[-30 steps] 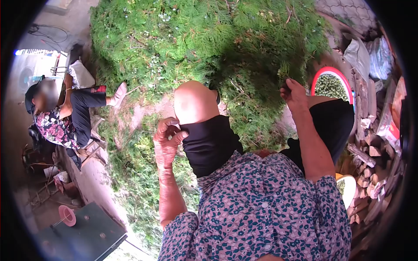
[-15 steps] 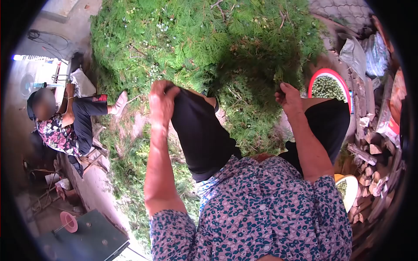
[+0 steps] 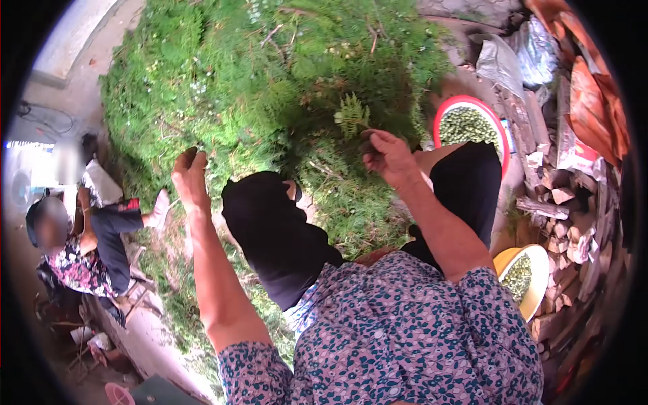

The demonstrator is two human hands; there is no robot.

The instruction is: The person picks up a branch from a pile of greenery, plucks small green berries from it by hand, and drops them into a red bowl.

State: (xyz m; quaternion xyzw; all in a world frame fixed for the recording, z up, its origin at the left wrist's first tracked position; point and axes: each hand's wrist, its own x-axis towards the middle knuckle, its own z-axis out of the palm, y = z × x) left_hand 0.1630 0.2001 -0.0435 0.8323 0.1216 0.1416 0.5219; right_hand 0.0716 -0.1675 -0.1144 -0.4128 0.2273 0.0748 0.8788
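My right hand [image 3: 390, 158] is closed in a pinch on the stem of a small leafy evergreen sprig [image 3: 352, 116], which stands out from the fingertips over the shaded part of the pile. To the left, beyond my knee, my left hand [image 3: 190, 179] hovers at the near edge of the large heap of evergreen branches [image 3: 223, 88]. Its fingers are drawn together at the tips; whatever they hold, if anything, is too small to make out. Pale green berries show among the branches.
A red-rimmed basin [image 3: 442, 111] of green berries stands beyond my right knee; a yellow basin [image 3: 540, 277] with more berries is at my right side. Stacked firewood [image 3: 563, 236] lines the right. At left another person [image 3: 81, 270] sits on a stool.
My left hand has moved left, away from my knee and the dark trouser cloth. My right hand now has a sprig at its fingertips. The view has shifted to the right.
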